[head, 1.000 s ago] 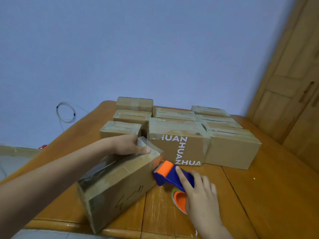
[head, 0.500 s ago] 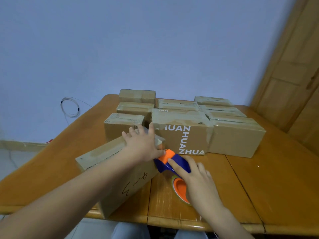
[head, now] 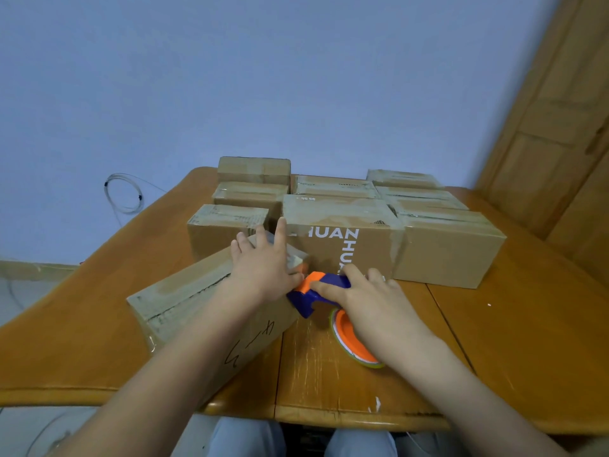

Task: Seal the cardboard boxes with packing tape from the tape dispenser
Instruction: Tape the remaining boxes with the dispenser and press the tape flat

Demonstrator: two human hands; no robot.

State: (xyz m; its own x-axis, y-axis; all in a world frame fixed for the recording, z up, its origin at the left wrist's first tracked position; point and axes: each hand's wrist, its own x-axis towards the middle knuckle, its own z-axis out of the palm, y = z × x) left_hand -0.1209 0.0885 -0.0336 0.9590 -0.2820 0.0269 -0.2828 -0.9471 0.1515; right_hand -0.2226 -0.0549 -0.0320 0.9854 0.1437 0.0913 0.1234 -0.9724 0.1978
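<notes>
While left hand [head: 263,268] presses box [head: 197,301], right hand [head: 369,298] seemingly grips dispenser [head: 316,291] (fingers atop).

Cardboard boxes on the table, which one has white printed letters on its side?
The big middle box in the front row, directly behind the tape dispenser. Its front face reads HUAN in white; the other boxes show no white print.

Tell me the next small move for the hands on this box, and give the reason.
Probably pull the tape dispenser down the near box's end face, then tear the tape off. The right hand grips the dispenser at that box's far top corner, and the left hand lies flat on the top there, seemingly pinning the tape.
</notes>
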